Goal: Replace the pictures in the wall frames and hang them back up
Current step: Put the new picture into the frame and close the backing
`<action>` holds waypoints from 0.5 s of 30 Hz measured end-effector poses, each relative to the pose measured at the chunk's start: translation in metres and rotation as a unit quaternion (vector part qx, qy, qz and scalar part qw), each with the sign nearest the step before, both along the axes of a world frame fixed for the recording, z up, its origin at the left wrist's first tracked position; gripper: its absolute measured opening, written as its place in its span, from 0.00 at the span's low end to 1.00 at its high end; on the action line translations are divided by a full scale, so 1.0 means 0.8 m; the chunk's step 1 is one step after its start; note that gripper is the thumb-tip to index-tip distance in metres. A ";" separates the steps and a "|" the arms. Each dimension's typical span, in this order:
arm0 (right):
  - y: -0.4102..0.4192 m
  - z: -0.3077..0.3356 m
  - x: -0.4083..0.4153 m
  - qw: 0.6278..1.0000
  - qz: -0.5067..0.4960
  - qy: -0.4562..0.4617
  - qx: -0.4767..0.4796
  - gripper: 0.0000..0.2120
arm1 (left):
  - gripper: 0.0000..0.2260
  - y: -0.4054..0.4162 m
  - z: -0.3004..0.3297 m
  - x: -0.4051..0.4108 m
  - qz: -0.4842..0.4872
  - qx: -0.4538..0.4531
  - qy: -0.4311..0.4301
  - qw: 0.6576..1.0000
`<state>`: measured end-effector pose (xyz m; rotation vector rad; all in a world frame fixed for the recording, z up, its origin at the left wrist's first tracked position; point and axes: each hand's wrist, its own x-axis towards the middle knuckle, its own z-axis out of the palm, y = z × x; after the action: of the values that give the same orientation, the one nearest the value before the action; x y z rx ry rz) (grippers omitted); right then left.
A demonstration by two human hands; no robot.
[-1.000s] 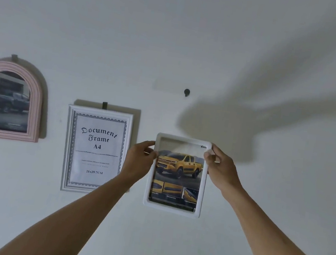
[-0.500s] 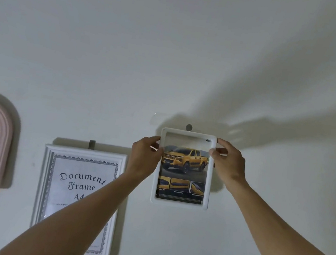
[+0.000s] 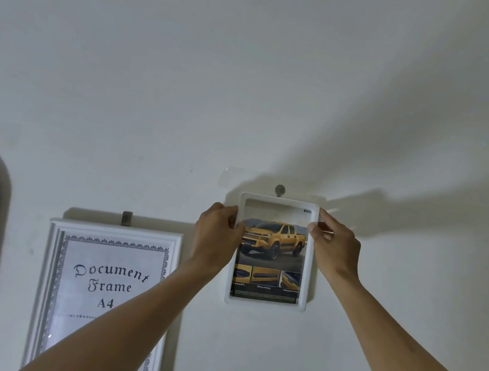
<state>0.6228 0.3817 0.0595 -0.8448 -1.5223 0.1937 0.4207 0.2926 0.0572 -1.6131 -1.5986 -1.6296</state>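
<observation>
Left hand (image 3: 216, 234): I see it gripping the left edge of the small white rectangular frame with a yellow pickup picture (image 3: 272, 252)
Right hand (image 3: 333, 242): pinching the frame's upper right edge
Frame: between both hands, against the wall, top just under the round grey wall hook (image 3: 280, 190)

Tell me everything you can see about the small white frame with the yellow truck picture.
The small white frame is an upright rectangle with rounded corners; it looks like plastic. It holds a printed page: a yellow pickup above three small detail photos and captions. It is against the wall, its top edge just under a round wall hook. The left hand grips its left edge, and the right hand its upper right corner.
</observation>
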 end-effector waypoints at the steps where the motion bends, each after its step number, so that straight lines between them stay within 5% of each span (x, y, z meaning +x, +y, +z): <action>1: 0.002 -0.001 0.000 1.000 -0.006 -0.006 0.003 0.12 | 0.07 0.001 0.000 0.001 0.001 0.002 -0.002 1.000; 4: 0.004 -0.005 -0.002 1.000 -0.022 -0.014 0.012 0.12 | 0.02 -0.001 -0.002 0.000 -0.012 0.010 -0.004 1.000; 15: -0.005 -0.023 0.005 0.998 -0.024 -0.052 0.021 0.09 | 0.08 -0.009 -0.007 0.003 -0.005 0.009 0.005 1.000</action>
<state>0.6266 0.3780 0.0414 -0.8677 -1.5968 0.0824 0.4231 0.2856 0.0514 -1.6194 -1.5709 -1.6338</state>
